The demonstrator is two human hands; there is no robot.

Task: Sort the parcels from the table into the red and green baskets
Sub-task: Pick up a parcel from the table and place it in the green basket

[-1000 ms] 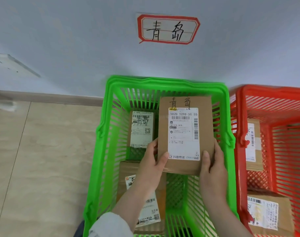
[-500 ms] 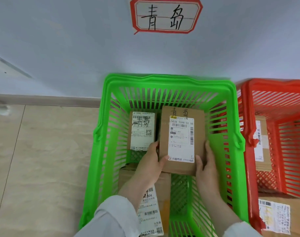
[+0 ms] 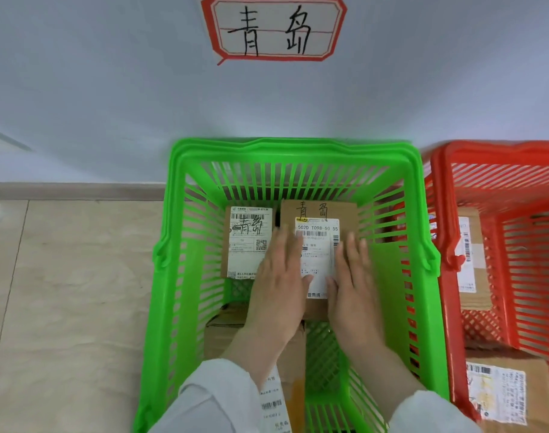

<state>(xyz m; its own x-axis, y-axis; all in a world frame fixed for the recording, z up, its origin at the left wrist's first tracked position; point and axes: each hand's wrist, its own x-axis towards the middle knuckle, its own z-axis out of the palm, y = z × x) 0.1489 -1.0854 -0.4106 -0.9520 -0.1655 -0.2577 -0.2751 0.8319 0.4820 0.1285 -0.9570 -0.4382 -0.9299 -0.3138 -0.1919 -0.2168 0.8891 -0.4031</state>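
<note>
Parcel (image 3: 320,228): brown cardboard box with a white shipping label printed with barcodes and two handwritten black characters above the label. It lies flat on the floor of the green basket (image 3: 292,145), in the far right corner, label up.

Left hand (image 3: 279,289) and right hand (image 3: 351,285) both lie flat on top of the parcel. The fingers (image 3: 285,242) are straight and slightly spread, resting on the label and gripping nothing.

Change from half a second ago: the parcel was then held by its near edge, thumbs on the label and fingers curled around the sides. It is now set down and the grip is released.

Count:
- Green basket: three parcels. The second parcel (image 3: 246,245) lies just beside the first, on its left. The third parcel (image 3: 226,335) lies nearer, under the left forearm.
- Red basket (image 3: 498,148), right of the green one: two parcels, a far parcel (image 3: 468,254) and a near parcel (image 3: 510,392).
- Wall sign (image 3: 274,28): one, red-bordered, above the green basket.
</note>
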